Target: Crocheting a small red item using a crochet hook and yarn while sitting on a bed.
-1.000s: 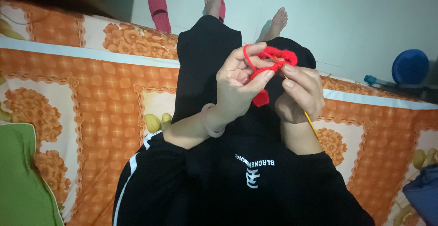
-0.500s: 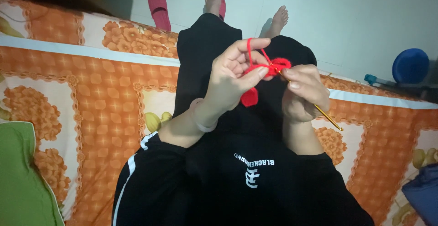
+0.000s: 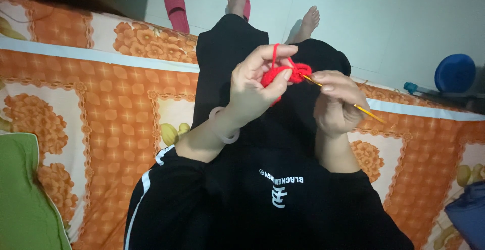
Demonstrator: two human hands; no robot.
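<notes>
Left hand (image 3: 255,86) was seen pinched shut on a small red crochet piece (image 3: 283,73), held above the lap near the edge of an orange floral bedsheet (image 3: 111,113). Right hand (image 3: 336,106) was closed around a thin yellow crochet hook (image 3: 353,104). Soft, fuzzy yarn could be split, or a loop dropped, were the slick hook slipped.

no packages, labels, signs or screens
</notes>
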